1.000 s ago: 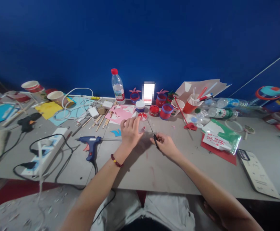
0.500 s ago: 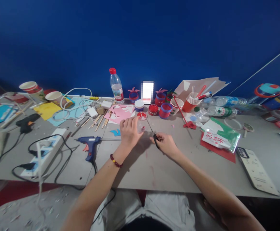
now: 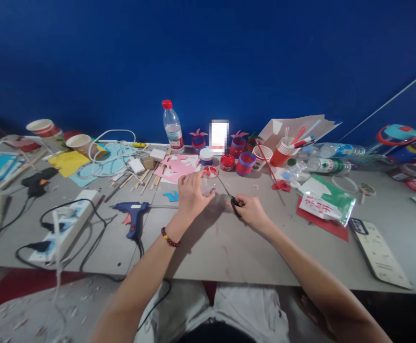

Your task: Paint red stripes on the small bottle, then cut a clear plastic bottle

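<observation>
My left hand [image 3: 192,196] is closed around a clear plastic piece [image 3: 208,187], which looks like part of a cut bottle; much of it is hidden by the fingers. In my right hand [image 3: 254,212] are black-handled scissors [image 3: 234,204], their blades pointing up and left toward the plastic piece. Whether the blades touch it I cannot tell. Just behind lies a red-and-white lid or dish [image 3: 210,172]. A blue glue gun [image 3: 134,216] rests on the table left of my left hand.
Behind my hands stand a red-capped bottle [image 3: 172,126], a red paint jar [image 3: 227,163] and a blue-and-red cup [image 3: 245,164]. A power strip [image 3: 66,226] with cords lies at left. On the right are a phone [image 3: 381,252], a green packet [image 3: 331,200] and plastic bottles [image 3: 329,165].
My right hand and the scissors have shifted slightly to the right. The left hand has turned a little and still holds the plastic piece.
</observation>
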The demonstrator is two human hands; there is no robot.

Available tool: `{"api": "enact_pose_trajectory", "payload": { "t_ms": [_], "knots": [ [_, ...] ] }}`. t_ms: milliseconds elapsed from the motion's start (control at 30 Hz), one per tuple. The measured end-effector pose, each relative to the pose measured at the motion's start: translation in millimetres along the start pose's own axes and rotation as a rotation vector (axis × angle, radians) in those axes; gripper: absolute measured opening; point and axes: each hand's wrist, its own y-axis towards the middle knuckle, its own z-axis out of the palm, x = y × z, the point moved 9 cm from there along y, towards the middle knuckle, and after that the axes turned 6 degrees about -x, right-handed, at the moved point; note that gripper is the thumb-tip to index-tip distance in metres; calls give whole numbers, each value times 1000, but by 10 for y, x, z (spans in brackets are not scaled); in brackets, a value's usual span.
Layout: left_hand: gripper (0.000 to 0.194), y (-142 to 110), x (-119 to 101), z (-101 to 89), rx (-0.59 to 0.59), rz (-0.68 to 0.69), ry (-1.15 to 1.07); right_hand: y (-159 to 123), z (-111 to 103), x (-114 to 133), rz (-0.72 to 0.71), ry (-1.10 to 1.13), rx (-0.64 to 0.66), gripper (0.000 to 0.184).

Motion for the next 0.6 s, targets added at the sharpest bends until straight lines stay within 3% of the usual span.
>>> {"api": "enact_pose_trajectory", "payload": {
  "t_ms": [200, 500, 600],
  "knots": [
    [59, 24, 53, 15, 27, -10, -75, 6, -5, -22, -6, -34, 2, 41],
    [56, 14, -8, 149, 217, -6, -162, 29, -79, 31, -85, -179, -39, 39],
    [58, 1, -13, 164, 227, -19, -193, 26, -81, 60, -119, -181, -57, 41]
  ]
}}
